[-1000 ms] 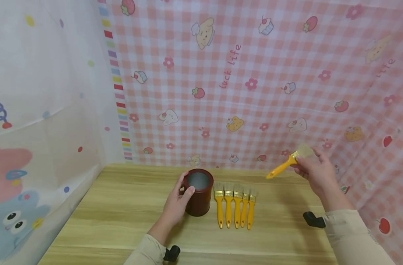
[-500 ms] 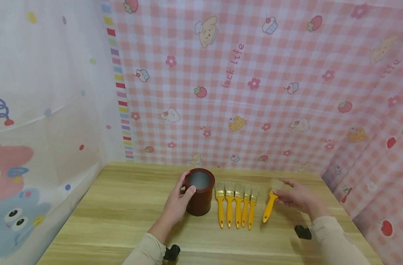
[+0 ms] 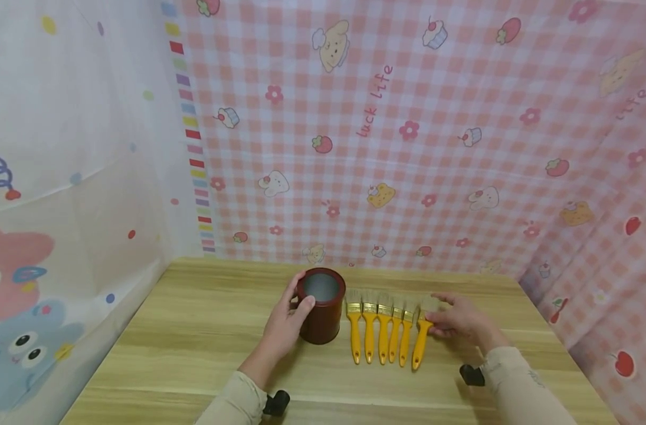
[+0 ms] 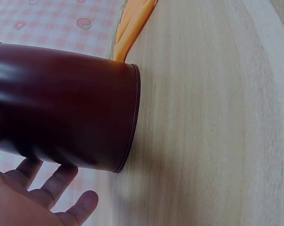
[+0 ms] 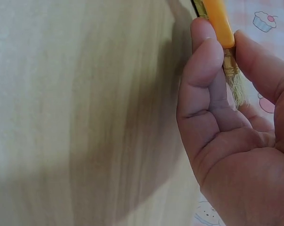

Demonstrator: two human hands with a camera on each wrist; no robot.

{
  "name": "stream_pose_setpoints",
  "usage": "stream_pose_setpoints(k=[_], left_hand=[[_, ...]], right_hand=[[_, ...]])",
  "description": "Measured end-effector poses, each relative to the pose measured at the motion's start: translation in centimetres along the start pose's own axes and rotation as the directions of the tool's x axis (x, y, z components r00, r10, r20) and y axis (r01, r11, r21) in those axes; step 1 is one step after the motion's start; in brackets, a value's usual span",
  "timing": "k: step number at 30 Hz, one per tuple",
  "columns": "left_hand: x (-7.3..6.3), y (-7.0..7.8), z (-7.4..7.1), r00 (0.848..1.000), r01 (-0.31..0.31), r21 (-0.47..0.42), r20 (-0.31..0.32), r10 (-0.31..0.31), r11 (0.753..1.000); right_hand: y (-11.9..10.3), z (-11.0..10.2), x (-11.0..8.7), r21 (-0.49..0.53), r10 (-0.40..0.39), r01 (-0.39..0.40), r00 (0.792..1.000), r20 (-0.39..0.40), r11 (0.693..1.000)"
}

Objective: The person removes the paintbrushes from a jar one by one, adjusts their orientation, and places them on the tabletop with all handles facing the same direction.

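Observation:
In the head view a dark red can point(image 3: 324, 323) stands upright on the wooden table, its grey inside visible from above. My left hand point(image 3: 284, 323) grips its left side, thumb at the rim. In the left wrist view, fingertips touch the can point(image 4: 61, 103). Right of the can lies a row of several paintbrushes point(image 3: 383, 337) with yellow handles, gold ferrules and pale bristles. My right hand point(image 3: 462, 319) pinches another paintbrush point(image 3: 420, 343) at the row's right end, near its ferrule. The right wrist view shows thumb and fingers around that paintbrush point(image 5: 221, 26).
A pink checked cloth point(image 3: 354, 165) hangs behind the table point(image 3: 216, 330) and down its right side. On the left hangs a white cloth point(image 3: 115, 177) with cartoon figures. Black camera mounts sit at both wrists.
My right hand has brought its paintbrush down and left, from raised over the table's right side to the end of the row. The brush has turned handle-toward me. My left hand stays on the can.

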State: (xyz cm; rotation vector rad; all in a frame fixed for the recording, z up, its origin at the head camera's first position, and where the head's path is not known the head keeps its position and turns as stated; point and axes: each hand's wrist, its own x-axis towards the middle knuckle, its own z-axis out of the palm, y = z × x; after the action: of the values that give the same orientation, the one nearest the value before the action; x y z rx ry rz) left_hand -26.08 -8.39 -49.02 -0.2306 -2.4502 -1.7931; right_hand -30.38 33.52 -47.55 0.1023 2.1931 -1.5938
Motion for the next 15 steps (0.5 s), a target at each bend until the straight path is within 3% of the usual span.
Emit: stream_pose_setpoints(k=[15], left_hand=[[0.2,-0.4,0.0,1.0,-0.006,0.007,0.002,0.006,1.0]], right_hand=[[0.3,1.2,0.0,-0.014,0.025,-0.025,1.0,-0.004,1.0]])
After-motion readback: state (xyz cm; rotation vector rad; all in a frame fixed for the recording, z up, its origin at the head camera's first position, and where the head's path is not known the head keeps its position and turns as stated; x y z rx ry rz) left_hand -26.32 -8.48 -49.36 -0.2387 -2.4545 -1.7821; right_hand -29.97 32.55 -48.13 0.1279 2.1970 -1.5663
